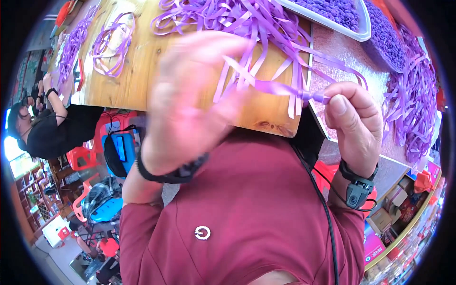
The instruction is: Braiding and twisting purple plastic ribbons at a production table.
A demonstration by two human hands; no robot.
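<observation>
My right hand (354, 116) pinches a light purple ribbon (273, 87) between thumb and fingertips, above the table's front right corner. On the ribbon, right at those fingertips, sits a small darker purple piece (306, 95) like a bead or clip. The ribbon stretches leftward to a pale loose end. My left hand (192, 95) is smeared by motion; its thumb and fingers stand apart, with the ribbon's end in the gap between them. Whether they touch it I cannot make out. Behind lies a heap of purple ribbons (228, 19) on the wooden table (142, 57).
A white tray (354, 34) of small purple pieces stands at the far right, with a second purple-filled container (384, 42) beside it. More ribbons (413, 104) hang at right. Looped ribbons (113, 45) lie left. Another person (47, 123) sits at the far left.
</observation>
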